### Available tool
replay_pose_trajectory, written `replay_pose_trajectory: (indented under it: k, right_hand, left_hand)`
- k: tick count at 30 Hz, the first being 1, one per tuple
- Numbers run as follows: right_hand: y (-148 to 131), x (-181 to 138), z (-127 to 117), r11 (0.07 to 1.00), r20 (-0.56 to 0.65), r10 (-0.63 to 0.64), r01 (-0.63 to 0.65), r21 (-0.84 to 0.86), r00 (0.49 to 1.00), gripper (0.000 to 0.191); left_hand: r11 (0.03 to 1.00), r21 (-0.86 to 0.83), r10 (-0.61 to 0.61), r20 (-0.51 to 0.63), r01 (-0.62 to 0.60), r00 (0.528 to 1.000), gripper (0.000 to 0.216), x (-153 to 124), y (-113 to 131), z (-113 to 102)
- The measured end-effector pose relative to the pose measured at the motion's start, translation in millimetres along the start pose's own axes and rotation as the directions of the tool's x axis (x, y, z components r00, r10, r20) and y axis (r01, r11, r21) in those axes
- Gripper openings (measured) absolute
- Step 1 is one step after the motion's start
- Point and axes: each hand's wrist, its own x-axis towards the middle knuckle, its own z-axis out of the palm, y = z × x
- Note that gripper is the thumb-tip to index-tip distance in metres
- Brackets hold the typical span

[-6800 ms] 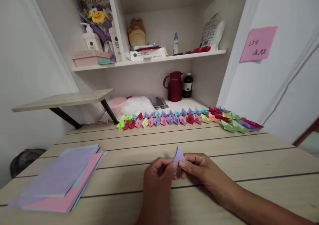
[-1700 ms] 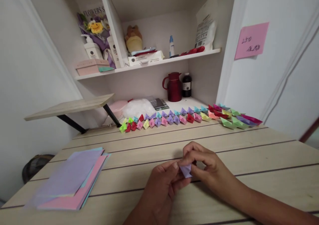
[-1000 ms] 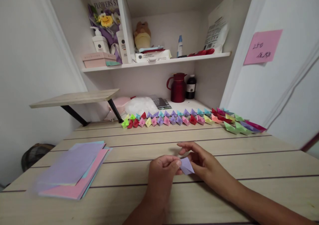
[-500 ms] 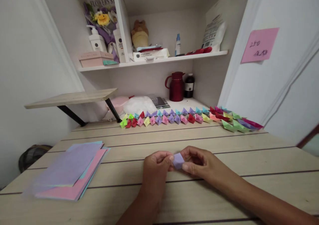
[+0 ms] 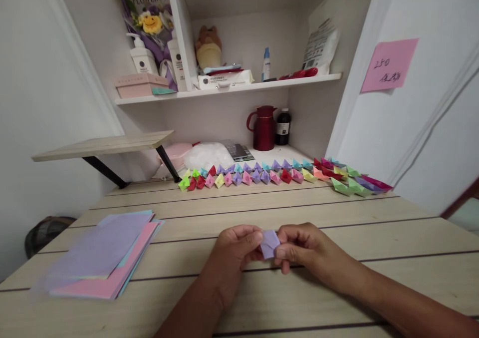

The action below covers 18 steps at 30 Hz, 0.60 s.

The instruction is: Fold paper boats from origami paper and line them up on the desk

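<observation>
A small folded piece of purple paper [image 5: 270, 244] is held between my two hands, over the front middle of the table. My left hand [image 5: 239, 248] pinches its left edge between thumb and fingers. On the opposite edge, my right hand [image 5: 301, 245] grips it with thumb and forefinger. A crease runs across the face of the paper. Behind my hands, rows of folded paper boats [image 5: 247, 178] in many colours line the back of the table. To the left lies a stack of coloured paper sheets [image 5: 112, 245], a purple one on top.
A small raised wooden shelf [image 5: 105, 146] on black legs stands at the back left. Behind the boats are a white plastic bag [image 5: 207, 156], a red jug [image 5: 264, 128] and a dark bottle [image 5: 283, 127]. A pink note [image 5: 389, 65] sticks to the right wall.
My right fingers have shifted to a pinch on the paper's right edge, and more of its creased face shows. The view has moved slightly. Boats and stack stay in place.
</observation>
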Motion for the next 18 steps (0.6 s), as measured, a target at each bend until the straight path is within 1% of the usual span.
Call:
replay_pose_trajectory:
  k: [2,3,4,6,8,10,12,13,15,16,18]
  right_hand:
    - [-3.5,-3.0,2.3,0.999,0.018,-0.036,0.035,0.042,0.999,0.022]
    - [-4.2,-4.2,3.7,0.997,0.015,-0.045,0.044,0.064,0.999,0.023]
    - [-4.2,-4.8,5.2,0.995,0.009,-0.049,0.048,0.088,0.999,0.023]
    - [-1.6,-3.8,8.2,0.991,-0.013,-0.042,0.043,0.129,0.999,0.025]
    - [3.6,0.3,10.9,0.99,-0.047,-0.017,0.024,0.14,0.999,0.028]
    - [9.3,6.5,12.3,0.993,-0.098,0.01,0.002,0.121,0.995,0.031]
    - [13.9,12.7,11.8,0.995,-0.174,0.014,0.003,0.096,0.985,0.033]
    - [15.4,15.3,10.8,0.996,-0.215,0.008,0.012,0.089,0.977,0.033]
    - [16.9,18.6,7.9,0.996,-0.275,-0.001,0.026,0.087,0.962,0.034]
    - [17.1,19.2,6.4,0.995,-0.283,0.001,0.027,0.094,0.959,0.033]
    - [16.9,18.6,4.4,0.993,-0.255,0.019,0.011,0.117,0.967,0.033]
  left_hand:
    - [0.994,-0.099,-0.022,0.139,0.036,0.99,0.021,-0.7,-2.2,1.2]
    - [0.988,-0.146,-0.018,0.174,0.044,0.985,0.021,-0.5,-4.3,2.9]
    - [0.98,-0.192,-0.011,0.192,0.048,0.981,0.021,0.0,-6.9,5.2]
    - [0.963,-0.266,0.004,0.188,0.046,0.982,0.02,1.8,-12.2,10.5]
    - [0.951,-0.309,0.019,0.121,0.019,0.992,0.02,4.1,-16.4,14.6]
    - [0.948,-0.315,0.041,-0.004,-0.04,0.999,0.023,6.5,-18.6,16.0]
    - [0.953,-0.284,0.07,-0.124,-0.103,0.99,0.036,8.8,-19.3,14.5]
    - [0.959,-0.254,0.084,-0.166,-0.124,0.983,0.044,10.0,-19.5,12.9]
    - [0.974,-0.173,0.11,-0.209,-0.148,0.972,0.055,12.3,-20.0,9.1]
    - [0.981,-0.119,0.128,-0.216,-0.156,0.968,0.054,13.1,-20.1,7.4]
    - [0.986,0.002,0.165,-0.209,-0.169,0.964,0.043,13.7,-19.8,5.9]
